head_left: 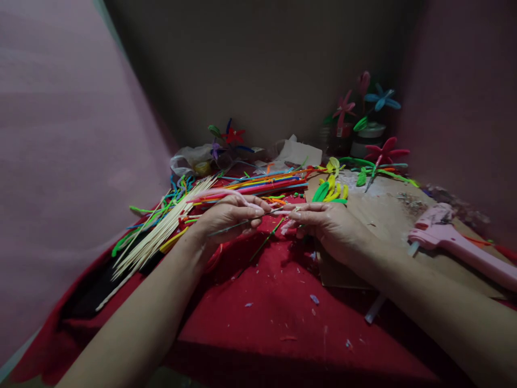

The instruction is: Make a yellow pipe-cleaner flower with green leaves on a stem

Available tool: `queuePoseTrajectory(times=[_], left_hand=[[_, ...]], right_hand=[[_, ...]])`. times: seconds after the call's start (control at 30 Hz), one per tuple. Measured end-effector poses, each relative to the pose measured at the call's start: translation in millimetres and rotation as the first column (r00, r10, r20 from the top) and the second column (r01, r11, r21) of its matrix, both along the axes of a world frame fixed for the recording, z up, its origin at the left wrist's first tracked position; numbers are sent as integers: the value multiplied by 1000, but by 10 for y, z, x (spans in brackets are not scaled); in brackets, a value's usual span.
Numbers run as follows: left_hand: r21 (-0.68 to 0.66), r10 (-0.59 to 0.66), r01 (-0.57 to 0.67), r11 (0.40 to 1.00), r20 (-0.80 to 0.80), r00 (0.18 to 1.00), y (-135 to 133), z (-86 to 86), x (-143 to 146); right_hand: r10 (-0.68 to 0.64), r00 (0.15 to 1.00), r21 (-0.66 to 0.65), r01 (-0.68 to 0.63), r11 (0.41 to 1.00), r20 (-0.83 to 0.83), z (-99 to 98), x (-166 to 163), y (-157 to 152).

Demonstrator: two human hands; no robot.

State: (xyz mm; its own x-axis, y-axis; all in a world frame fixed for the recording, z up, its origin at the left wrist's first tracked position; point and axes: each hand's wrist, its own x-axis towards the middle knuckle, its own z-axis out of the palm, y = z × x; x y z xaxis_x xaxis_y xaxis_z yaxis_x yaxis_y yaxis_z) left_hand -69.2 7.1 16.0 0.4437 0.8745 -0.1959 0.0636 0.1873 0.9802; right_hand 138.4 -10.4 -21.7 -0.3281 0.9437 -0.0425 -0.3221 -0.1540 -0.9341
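A: Far left?

B: Bamboo skewers, loosely fanned over something black, green and blue pipe cleaners tangled beside them. Probably kept there so that side can grab them.

A: Left hand?

B: Thumb and fingers pinched nearly closed on a pale pink pipe cleaner and a thin dark stem. Pink arches back over the knuckles, stem slants down toward the wrist. Pinching both together likely keeps them aligned.

A: And the pink piece sits where?

B: Above the red-covered bench, with pink spanning the gap between the hands. Can't tell if it's one continuous length. Multicoloured pipe cleaner bundle just behind, laid lengthwise, presumably for easy picking.

A: Right hand?

B: Thumb and forefinger closed on the pink's right end, likely steadying it. Fluffy pink bit hangs under the fingertips; lower fingers' grip is hidden.

A: Far right?

B: Cardboard sheet, yellow pipe-cleaner flower near its back edge. Pink glue gun lies on it, probably to spare the cloth from drips; a glue stick shows past the forearm.
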Motion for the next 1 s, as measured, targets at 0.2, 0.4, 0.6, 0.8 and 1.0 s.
queuePoseTrajectory(times=[0.2,0.4,0.6,0.8,1.0], left_hand=[[-29,-37,38,999,23,999,-117,53,120],[-85,4,-3,996,12,1000,-122,63,105],[-96,-48,58,994,98,994,-114,13,84],[-173,-70,109,979,220,973,-91,1,72],[-111,-17,43,993,229,973,-105,18,70]], right_hand=[[-17,997,-33,20,999,81,30,-26,-57],[-98,992,-3,99,995,75,59,-42,-59],[-154,986,-1,154,988,58,104,-67,-82],[-203,976,-12,205,979,79,202,-82,-153],[-243,964,62,237,970,108,219,-78,-189]])
